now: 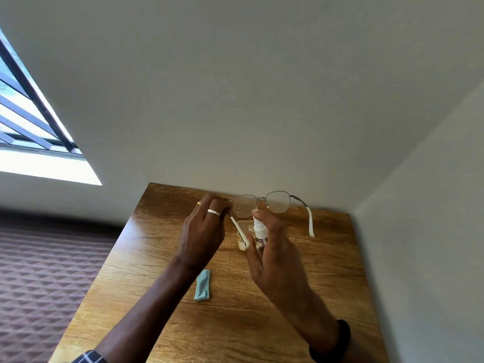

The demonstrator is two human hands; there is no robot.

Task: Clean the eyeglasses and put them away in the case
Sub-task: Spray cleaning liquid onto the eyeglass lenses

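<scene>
A: Wood-grain tabletop (301, 297) is lying under you; what is your left hand (203, 231) doing?
B: You are pinching the eyeglasses (262, 204) by their left hinge, holding them up over the cream case (245, 231).
A: And the right hand (275, 247)?
B: You are gripping a small spray bottle (260, 231), forefinger on its top, nozzle just beside the droplet-speckled lens, while the blue cloth (203, 285) is lying nearer you

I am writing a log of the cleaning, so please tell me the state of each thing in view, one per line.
eyeglasses: unfolded, held up, droplets on lens
spray bottle: aimed at lens
cloth: folded, on table
case: on table, mostly hidden
left hand: gripping frame
right hand: gripping bottle
</scene>
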